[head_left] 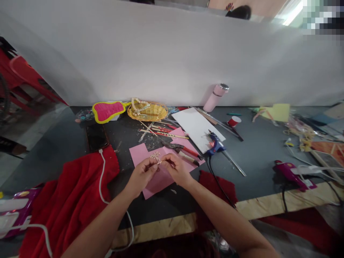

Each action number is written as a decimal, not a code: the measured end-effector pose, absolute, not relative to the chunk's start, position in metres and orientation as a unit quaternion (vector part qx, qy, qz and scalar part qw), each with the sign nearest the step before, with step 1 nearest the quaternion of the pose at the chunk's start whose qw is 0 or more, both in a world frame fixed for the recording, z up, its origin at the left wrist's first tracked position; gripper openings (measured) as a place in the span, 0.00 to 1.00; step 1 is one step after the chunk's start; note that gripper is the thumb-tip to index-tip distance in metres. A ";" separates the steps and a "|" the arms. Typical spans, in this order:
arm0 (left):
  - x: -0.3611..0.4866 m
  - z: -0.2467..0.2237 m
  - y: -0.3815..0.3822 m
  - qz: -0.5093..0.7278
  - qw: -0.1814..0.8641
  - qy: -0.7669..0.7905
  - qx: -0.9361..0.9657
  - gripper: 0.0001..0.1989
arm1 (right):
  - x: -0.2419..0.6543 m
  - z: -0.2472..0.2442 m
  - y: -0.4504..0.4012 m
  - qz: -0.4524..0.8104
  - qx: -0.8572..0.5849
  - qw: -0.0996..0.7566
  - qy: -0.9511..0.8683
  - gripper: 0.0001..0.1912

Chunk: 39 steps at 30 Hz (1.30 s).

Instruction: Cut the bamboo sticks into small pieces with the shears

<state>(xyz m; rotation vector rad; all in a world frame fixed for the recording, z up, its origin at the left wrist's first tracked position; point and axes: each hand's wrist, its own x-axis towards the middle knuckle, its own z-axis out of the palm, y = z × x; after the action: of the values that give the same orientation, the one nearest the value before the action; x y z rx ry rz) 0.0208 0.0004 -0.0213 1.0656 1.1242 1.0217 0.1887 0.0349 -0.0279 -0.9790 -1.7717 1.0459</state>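
Both hands, left point(143, 173) and right point(176, 169), pinch fingers together on a small pale piece point(159, 163) above pink paper point(157, 182)!

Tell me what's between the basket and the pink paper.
Thin sticks, some red, and scattered bits lie between the basket and pink paper, in the head view.

The left hand point(142, 175) pinches with curled fingers. Its fingertips nearly meet those of the right hand point(177, 170), also pinched, both bare forearms angled inward.
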 end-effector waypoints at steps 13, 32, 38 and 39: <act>0.023 -0.022 -0.003 0.426 0.671 0.444 0.414 0.13 | 0.191 -0.027 0.033 0.365 -0.344 0.417 -0.758 0.04; 0.021 -0.015 -0.002 0.399 0.587 0.484 0.512 0.12 | 0.194 -0.025 0.033 0.333 -0.317 0.400 -0.793 0.05; 0.020 -0.016 -0.001 0.382 0.542 0.498 0.559 0.11 | 0.195 -0.027 0.034 0.318 -0.315 0.397 -0.801 0.06; 0.019 -0.017 0.000 0.381 0.537 0.498 0.564 0.11 | 0.195 -0.027 0.034 0.315 -0.315 0.397 -0.802 0.06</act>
<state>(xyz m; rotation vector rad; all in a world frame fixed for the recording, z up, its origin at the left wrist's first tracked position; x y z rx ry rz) 0.0195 -0.0004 -0.0165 1.3428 1.1849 0.9057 0.1952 0.0343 -0.0273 -0.7971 -2.0326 0.7985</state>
